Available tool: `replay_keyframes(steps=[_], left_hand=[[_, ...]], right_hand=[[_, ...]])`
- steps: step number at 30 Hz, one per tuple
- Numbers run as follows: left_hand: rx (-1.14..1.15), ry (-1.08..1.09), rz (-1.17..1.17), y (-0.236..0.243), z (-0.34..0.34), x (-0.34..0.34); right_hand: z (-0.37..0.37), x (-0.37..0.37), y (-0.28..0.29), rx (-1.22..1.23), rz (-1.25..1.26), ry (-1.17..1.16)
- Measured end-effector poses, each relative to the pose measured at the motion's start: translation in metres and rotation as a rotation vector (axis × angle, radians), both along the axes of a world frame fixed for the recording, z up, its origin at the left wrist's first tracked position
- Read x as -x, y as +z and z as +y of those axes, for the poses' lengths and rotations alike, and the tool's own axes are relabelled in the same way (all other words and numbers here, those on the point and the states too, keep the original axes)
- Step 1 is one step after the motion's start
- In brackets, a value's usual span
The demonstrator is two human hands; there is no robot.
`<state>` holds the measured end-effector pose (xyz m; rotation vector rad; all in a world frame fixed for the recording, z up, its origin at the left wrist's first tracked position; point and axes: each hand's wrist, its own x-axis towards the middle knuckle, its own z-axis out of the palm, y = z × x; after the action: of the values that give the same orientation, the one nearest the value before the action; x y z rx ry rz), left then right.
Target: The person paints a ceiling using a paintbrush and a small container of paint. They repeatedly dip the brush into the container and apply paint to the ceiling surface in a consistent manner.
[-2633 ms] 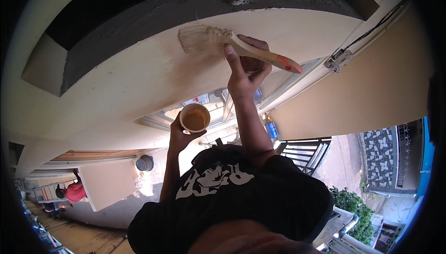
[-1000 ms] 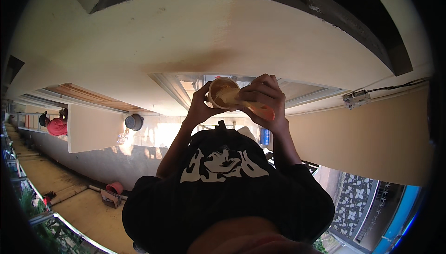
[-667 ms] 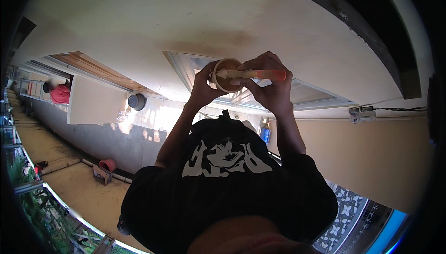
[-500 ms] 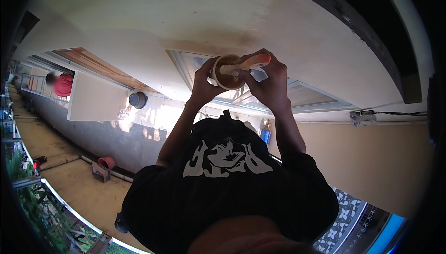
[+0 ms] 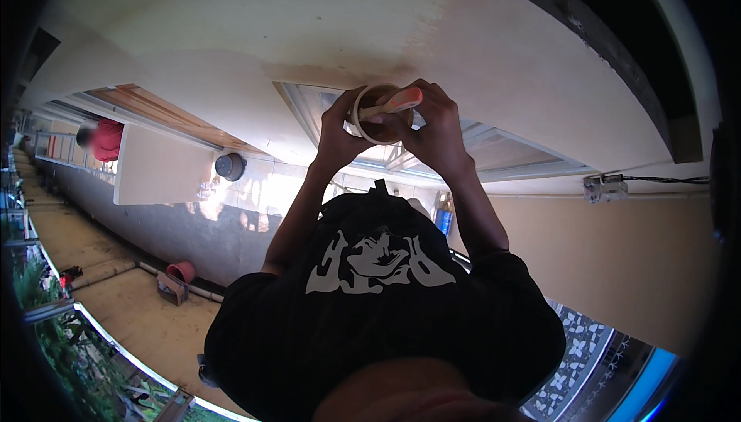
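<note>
A round, pale-rimmed tub (image 5: 380,134) with brownish contents is held up in front of my chest. My left hand (image 5: 340,132) wraps round its left side. A paintbrush (image 5: 397,104) with a pale handle and orange-red end slants across the tub's mouth, its lower end inside. The fingers of my right hand (image 5: 437,130) are closed about the brush at the right rim, and the thumb reaches over into the tub. The bristles cannot be made out.
Ahead stands a pale wall (image 5: 347,28) with a damp-looking darker patch, above a framed window (image 5: 509,155). At left are a dark bucket (image 5: 230,166), a person in red (image 5: 106,141) and a reddish pot (image 5: 181,272). An electrical fitting (image 5: 606,188) hangs at right.
The brush and my right hand have shifted left, so the handle's orange end sits closer over the tub. The tub has moved slightly; my left hand keeps its hold.
</note>
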<state>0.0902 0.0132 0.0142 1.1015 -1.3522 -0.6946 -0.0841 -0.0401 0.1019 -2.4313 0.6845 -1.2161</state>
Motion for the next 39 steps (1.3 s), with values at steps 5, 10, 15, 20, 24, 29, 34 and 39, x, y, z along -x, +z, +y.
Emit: replay_keyframes(steps=[5, 10, 15, 20, 24, 29, 34, 39], left_hand=[[-0.001, -0.017, 0.005, -0.001, 0.001, 0.002], [-0.017, -0.02, 0.033, -0.004, 0.003, 0.004], [-0.032, -0.058, 0.051, -0.006, 0.005, 0.004], [-0.098, -0.082, 0.038, -0.006, 0.009, 0.005], [-0.14, -0.109, 0.031, -0.007, 0.01, 0.003], [-0.155, -0.14, 0.044, -0.01, 0.008, 0.001], [-0.212, -0.161, 0.018, -0.003, 0.01, -0.002], [-0.216, -0.143, 0.023, -0.005, 0.011, -0.001]], right_hand=[[0.003, 0.0, -0.003, 0.006, 0.013, -0.014], [0.004, 0.004, -0.007, -0.005, 0.032, -0.048], [0.006, 0.011, 0.0, 0.051, 0.0, -0.022], [0.006, 0.013, -0.001, 0.06, -0.004, -0.02], [0.004, 0.014, -0.01, 0.106, 0.001, -0.034], [0.006, 0.013, -0.019, 0.227, -0.028, -0.048], [0.005, 0.018, -0.027, 0.34, -0.036, -0.016], [0.014, 0.023, -0.034, 0.156, -0.031, 0.012]])
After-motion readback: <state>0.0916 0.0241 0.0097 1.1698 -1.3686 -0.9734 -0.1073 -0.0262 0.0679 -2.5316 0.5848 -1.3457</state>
